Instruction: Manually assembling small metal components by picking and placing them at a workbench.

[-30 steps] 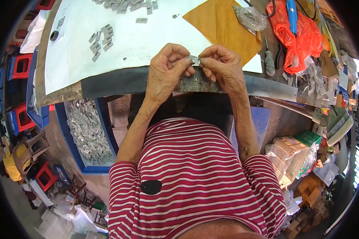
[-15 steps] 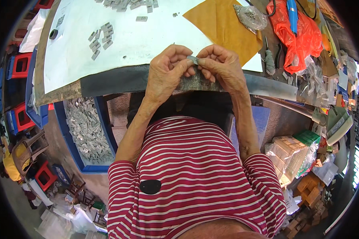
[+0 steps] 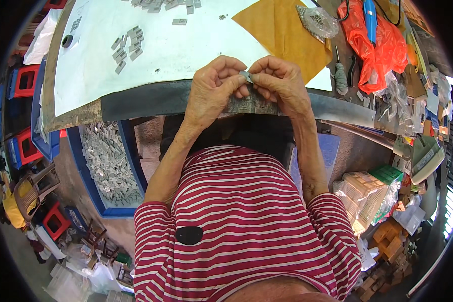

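Between my two hands, just above the table's near edge, is a small grey rectangular piece (image 3: 246,76). My left hand (image 3: 214,90) pinches its left end between thumb and fingers. The right end is pinched by my right hand (image 3: 281,85). My fingers cover part of the piece, so its details are hidden. Similar grey pieces (image 3: 134,43) lie in a loose cluster on the white sheet (image 3: 93,75) to the left. A single grey piece (image 3: 179,21) lies apart, farther back, below a larger pile (image 3: 158,5) at the far edge.
Tiny parts (image 3: 223,17) lie on the sheet. Rightward are brown paper (image 3: 277,30), a clear bag of small parts (image 3: 317,24), a red plastic bag (image 3: 355,50), a blue tool (image 3: 370,20) and a screwdriver (image 3: 340,75). A blue bin (image 3: 96,199) full of grey pieces stands lower left.
Both hands keep their pinch on the grey piece, which has turned slightly and shows a little more of its face. Everything on the table stays where it was.
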### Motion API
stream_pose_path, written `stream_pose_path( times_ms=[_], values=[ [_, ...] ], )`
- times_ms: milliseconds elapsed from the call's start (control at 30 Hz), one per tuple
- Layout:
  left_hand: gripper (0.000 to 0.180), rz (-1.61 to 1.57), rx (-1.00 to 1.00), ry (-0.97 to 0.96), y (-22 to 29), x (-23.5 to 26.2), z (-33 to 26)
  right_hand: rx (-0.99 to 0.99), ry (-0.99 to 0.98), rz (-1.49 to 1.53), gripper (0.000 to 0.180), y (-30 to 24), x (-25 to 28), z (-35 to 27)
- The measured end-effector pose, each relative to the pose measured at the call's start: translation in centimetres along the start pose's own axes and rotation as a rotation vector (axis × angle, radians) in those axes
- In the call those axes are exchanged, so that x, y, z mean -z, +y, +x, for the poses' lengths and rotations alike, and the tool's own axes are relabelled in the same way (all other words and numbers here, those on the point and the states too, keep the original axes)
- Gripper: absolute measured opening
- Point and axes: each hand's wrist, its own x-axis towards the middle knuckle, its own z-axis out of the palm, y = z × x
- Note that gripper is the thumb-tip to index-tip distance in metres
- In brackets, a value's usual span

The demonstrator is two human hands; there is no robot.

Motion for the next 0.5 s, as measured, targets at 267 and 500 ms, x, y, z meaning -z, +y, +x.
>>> stream_pose_path(
  times_ms=[267, 500],
  values=[
    [0.015, -0.078, 0.038, -0.023, -0.29, 0.04, 0.1, -0.015, -0.007, 0.05, 0.01, 0.12, 0.34, -0.13],
    [0.018, -0.203, 0.07, -0.069, -0.94, 0.45, 0.29, -0.003, 0.029, 0.087, 0.005, 0.15, 0.11, -0.32]
  ],
)
